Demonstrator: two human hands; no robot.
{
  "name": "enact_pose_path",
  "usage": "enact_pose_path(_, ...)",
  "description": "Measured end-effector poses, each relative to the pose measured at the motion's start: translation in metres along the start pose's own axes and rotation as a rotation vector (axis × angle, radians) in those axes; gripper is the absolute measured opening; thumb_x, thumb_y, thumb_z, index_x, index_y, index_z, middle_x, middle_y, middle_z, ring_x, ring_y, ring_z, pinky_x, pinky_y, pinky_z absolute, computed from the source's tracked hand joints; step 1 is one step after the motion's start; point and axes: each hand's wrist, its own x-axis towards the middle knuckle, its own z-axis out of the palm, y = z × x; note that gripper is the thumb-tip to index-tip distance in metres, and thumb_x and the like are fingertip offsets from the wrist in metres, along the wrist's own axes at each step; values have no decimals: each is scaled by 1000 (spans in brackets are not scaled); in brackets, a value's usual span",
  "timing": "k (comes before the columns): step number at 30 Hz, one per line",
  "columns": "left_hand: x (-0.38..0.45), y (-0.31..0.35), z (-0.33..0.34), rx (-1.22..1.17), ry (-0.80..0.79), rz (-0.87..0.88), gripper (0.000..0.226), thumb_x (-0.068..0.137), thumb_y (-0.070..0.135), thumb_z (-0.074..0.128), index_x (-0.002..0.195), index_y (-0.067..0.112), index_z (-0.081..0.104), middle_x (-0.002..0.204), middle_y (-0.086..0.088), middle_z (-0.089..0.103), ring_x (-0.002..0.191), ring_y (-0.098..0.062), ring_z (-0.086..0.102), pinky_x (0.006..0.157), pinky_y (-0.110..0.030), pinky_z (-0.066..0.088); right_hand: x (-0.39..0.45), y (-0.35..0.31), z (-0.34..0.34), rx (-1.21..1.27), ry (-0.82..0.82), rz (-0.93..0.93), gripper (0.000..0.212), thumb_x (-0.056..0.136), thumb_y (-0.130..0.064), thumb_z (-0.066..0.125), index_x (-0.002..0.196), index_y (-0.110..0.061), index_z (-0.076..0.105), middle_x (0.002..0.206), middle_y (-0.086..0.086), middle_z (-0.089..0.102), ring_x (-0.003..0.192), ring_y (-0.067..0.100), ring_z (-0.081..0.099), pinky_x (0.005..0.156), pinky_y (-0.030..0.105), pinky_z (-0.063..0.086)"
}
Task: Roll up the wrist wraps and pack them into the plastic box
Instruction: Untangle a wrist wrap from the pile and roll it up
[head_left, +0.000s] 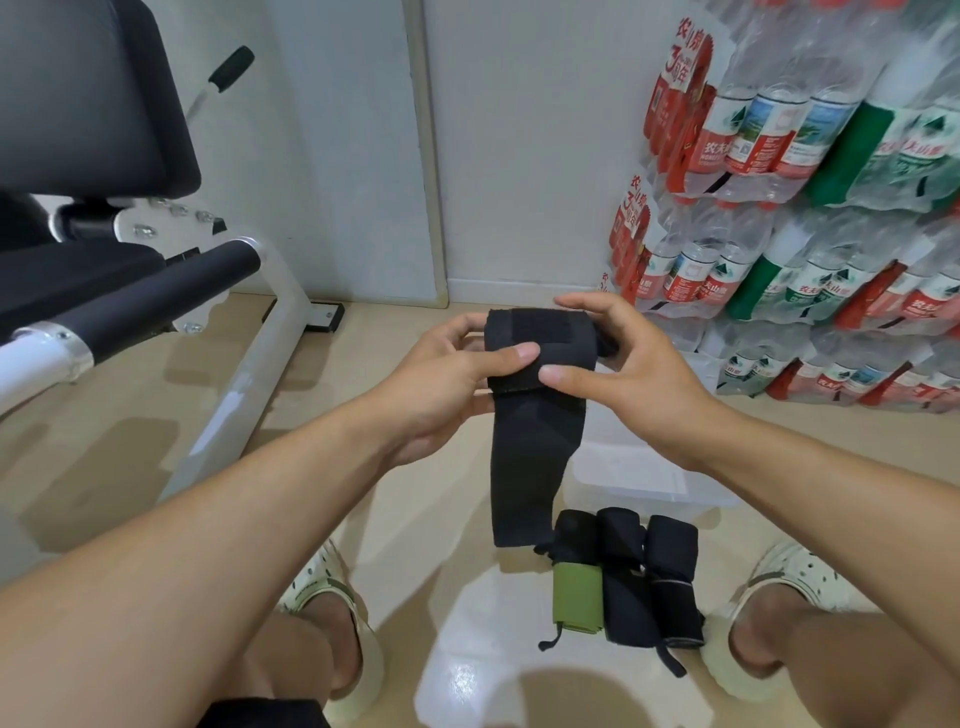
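Centrally, held wrap: we see a black wrist wrap (540, 364) raised between both hands, its upper end partly rolled, its tail hanging down loose.
Left hand (441, 384): fingers curled behind the roll, thumb pressed flat on its front; it grips the roll's left side.
Right hand (623, 374): thumb tip pinches the front edge of the roll, the other fingers arched and spread above and behind it.
Rolled wraps: a green-and-black roll (576, 577) and two black rolls (649, 577) lie touching, side by side, on the floor between our feet.
Plastic box (644, 483): clear, on the floor just beyond the rolls, below the hands.
Surroundings: a weight bench (104, 291) at left; stacked water bottle packs (810, 208) at right.
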Motion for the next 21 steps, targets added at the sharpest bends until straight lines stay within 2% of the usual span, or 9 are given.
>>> enact_pose_path(3, 0, -1, -2, 50, 21, 82, 46, 80, 0, 80, 121, 8, 60, 123, -8, 68, 107, -22, 72, 91, -48, 59, 1, 0, 2, 190, -69, 172, 60, 77, -40, 77, 133, -27, 58, 134, 0, 64, 121, 20, 66, 93, 41, 59)
enact_pose_path(5, 0, -3, -4, 87, 12, 106, 52, 74, 0, 84, 120, 9, 62, 128, -8, 64, 110, -23, 71, 90, -50, 59, -1, -1, 3, 187, -107, 214, 54, 79, -42, 74, 129, -27, 59, 132, 1, 66, 117, 20, 68, 92, 41, 60)
enact_pose_path(8, -2, -5, -6, 110, -24, 89, 57, 74, -3, 83, 124, 10, 60, 131, -8, 63, 110, -24, 71, 90, -52, 59, -4, -2, 4, 205, -88, 196, 53, 77, -32, 77, 126, -24, 60, 132, 3, 63, 116, 20, 68, 90, 40, 61)
enact_pose_path(11, -1, -5, -5, 56, -55, 20, 66, 68, 10, 84, 129, 11, 57, 127, -10, 67, 108, -25, 72, 91, -49, 59, -5, -2, 3, 180, -48, 137, 52, 75, -20, 80, 122, -23, 59, 131, 6, 60, 110, 21, 71, 91, 41, 61)
enact_pose_path(14, -2, -3, -3, 4, -72, -67, 54, 74, 27, 80, 122, 15, 59, 110, -5, 75, 100, -26, 74, 90, -44, 59, -4, 2, 1, 59, -28, 43, 50, 79, -6, 84, 117, -30, 60, 126, 3, 62, 110, 23, 69, 87, 33, 60)
enact_pose_path(16, -1, -3, -2, -13, -57, -83, 49, 78, 32, 78, 120, 14, 60, 103, -3, 76, 95, -27, 74, 86, -41, 59, -3, 4, 0, -19, -20, 7, 52, 77, -5, 86, 113, -35, 62, 124, 1, 63, 114, 20, 65, 88, 29, 57)
enact_pose_path(19, 1, -4, 0, -7, -15, -33, 40, 87, 17, 75, 123, 10, 60, 104, -4, 76, 92, -23, 75, 83, -41, 60, -1, 3, -2, -8, -27, 12, 53, 73, -12, 89, 114, -34, 63, 126, 2, 63, 115, 21, 64, 91, 31, 57)
enact_pose_path(21, 2, -4, 0, 11, 6, 11, 44, 85, 8, 76, 126, 9, 60, 115, -8, 73, 98, -22, 74, 88, -44, 60, 0, 1, -3, 66, -41, 60, 59, 69, -26, 88, 121, -30, 62, 128, 3, 64, 115, 22, 67, 94, 40, 59)
